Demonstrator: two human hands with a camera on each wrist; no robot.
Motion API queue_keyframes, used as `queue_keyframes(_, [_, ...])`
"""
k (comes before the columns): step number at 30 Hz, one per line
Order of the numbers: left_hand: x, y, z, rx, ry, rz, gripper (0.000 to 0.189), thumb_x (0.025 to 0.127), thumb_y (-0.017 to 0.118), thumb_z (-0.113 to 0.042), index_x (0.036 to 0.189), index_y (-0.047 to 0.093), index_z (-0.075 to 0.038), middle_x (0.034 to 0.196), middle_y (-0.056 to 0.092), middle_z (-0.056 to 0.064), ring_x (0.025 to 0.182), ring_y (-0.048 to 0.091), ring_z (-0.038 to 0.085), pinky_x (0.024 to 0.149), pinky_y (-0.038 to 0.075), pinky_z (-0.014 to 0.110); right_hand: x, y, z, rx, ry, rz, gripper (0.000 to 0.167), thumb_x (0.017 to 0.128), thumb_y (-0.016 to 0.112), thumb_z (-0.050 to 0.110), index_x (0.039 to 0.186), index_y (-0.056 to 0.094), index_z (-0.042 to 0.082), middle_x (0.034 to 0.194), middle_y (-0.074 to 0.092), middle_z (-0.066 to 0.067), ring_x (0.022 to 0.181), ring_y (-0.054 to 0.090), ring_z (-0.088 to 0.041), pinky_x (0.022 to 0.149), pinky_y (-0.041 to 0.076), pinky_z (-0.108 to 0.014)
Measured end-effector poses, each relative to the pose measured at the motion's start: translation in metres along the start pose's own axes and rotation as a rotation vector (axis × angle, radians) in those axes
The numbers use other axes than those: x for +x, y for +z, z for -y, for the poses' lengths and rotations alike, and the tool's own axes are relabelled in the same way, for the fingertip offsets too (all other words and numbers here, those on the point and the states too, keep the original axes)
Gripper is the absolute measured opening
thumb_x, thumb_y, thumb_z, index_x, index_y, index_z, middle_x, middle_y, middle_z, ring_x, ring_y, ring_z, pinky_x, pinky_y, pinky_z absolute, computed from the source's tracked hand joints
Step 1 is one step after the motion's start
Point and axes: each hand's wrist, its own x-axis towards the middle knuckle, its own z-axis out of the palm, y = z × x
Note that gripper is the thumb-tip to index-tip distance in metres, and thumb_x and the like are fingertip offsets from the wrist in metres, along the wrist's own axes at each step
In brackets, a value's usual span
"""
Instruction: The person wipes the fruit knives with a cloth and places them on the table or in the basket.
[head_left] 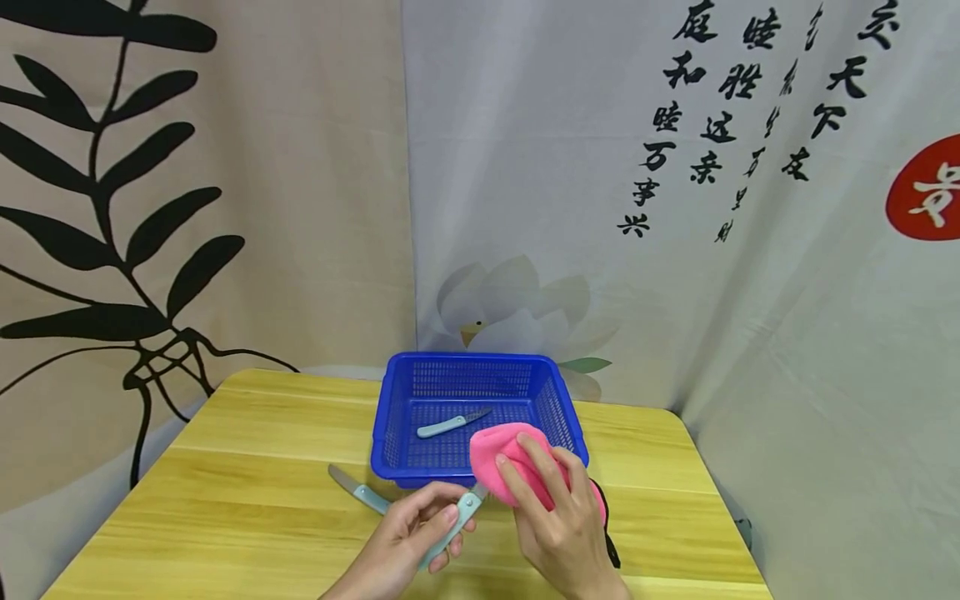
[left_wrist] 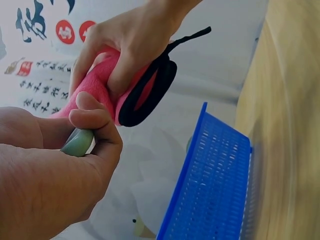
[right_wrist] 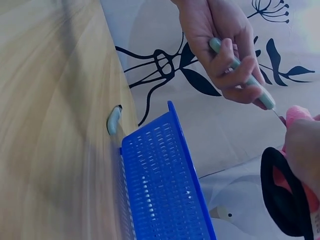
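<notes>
My left hand grips the pale blue handle of a folding knife over the near part of the table. The knife's blade is swung out and points up and right, its far part hidden by a pink fuzzy cloth. My right hand pinches that cloth around the blade, with fingers spread over the folds. Black edging and a black strap on the cloth show in the left wrist view. Curled fingers around the handle appear in the right wrist view.
Behind the hands stands a blue plastic basket with an unfolded pale blue knife inside. Another such knife lies on the wooden table, left of the basket and partly behind my left hand. A printed curtain hangs behind.
</notes>
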Motion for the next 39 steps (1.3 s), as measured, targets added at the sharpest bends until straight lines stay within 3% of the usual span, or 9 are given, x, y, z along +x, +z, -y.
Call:
queue_keyframes(8, [-0.003,-0.003,0.002,-0.015,-0.001,0.019,0.042,0.123,0.046,-0.017,0.15,0.049,0.015,0.12,0.074,-0.006,0.089,0.066,0.001,0.071,0.052,0.014,0.003,-0.003,-0.012,-0.066,0.07,-0.032,0.034,0.104,0.054,0.008,0.121,0.083,0.004,0.129,0.077,-0.03,0.096,0.065,-0.047,0.081,0.054,-0.048])
queue_keyframes(15, [-0.002,-0.002,-0.002,-0.001,-0.034,-0.059,0.044,0.123,0.049,-0.022,0.151,0.051,0.012,0.121,0.074,-0.002,0.09,0.067,0.003,0.071,0.053,0.014,0.004,-0.008,-0.014,-0.052,0.119,-0.076,0.032,0.105,0.056,0.009,0.119,0.083,0.001,0.126,0.077,-0.032,0.096,0.065,-0.048,0.079,0.053,-0.047])
queue_keyframes(21, [0.001,0.0,-0.003,0.023,-0.024,-0.114,0.045,0.122,0.05,-0.023,0.154,0.051,0.01,0.121,0.074,-0.002,0.09,0.068,0.004,0.07,0.054,0.015,0.005,-0.009,-0.008,0.079,0.035,-0.075,0.029,0.11,0.058,0.013,0.117,0.084,0.003,0.123,0.078,-0.031,0.095,0.066,-0.044,0.081,0.055,-0.044])
queue_keyframes(28, [0.003,0.004,-0.001,0.017,0.054,-0.077,0.043,0.122,0.047,-0.016,0.155,0.049,0.011,0.124,0.074,-0.003,0.091,0.067,0.001,0.069,0.052,0.014,0.003,-0.005,0.001,0.1,-0.097,0.004,0.031,0.109,0.055,0.012,0.12,0.083,0.009,0.127,0.079,-0.025,0.102,0.069,-0.042,0.087,0.057,-0.044])
queue_keyframes(33, [0.002,0.005,-0.003,0.029,0.013,-0.09,0.043,0.122,0.049,-0.02,0.154,0.052,0.008,0.123,0.074,-0.002,0.09,0.066,0.002,0.069,0.051,0.014,0.0,-0.005,0.005,0.069,-0.09,0.052,0.034,0.109,0.053,0.012,0.124,0.084,0.011,0.13,0.078,-0.022,0.106,0.069,-0.044,0.094,0.056,-0.046])
queue_keyframes(39, [0.001,0.004,-0.005,0.044,-0.006,-0.075,0.042,0.123,0.049,-0.021,0.151,0.054,0.009,0.121,0.072,0.0,0.089,0.065,0.003,0.07,0.052,0.014,0.002,-0.006,0.003,0.05,-0.073,0.038,0.036,0.105,0.052,0.008,0.121,0.084,0.011,0.129,0.079,-0.023,0.104,0.068,-0.045,0.089,0.057,-0.047])
